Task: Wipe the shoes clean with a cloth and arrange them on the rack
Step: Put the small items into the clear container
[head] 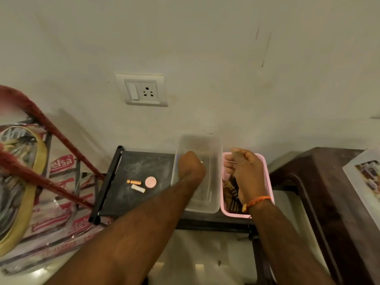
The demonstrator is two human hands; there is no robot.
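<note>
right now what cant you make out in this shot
- Left hand, head view: fingers reach into the clear tub, hidden by the hand's own back; grip unreadable.
- Pink basket: brown striped contents half covered by the right hand; cloth or not, unclear.
- Shoes: none in view.
- Black rack: lower tiers hidden under its top shelf and the arms.
- Right-edge printed item: cut off by the frame.
</note>
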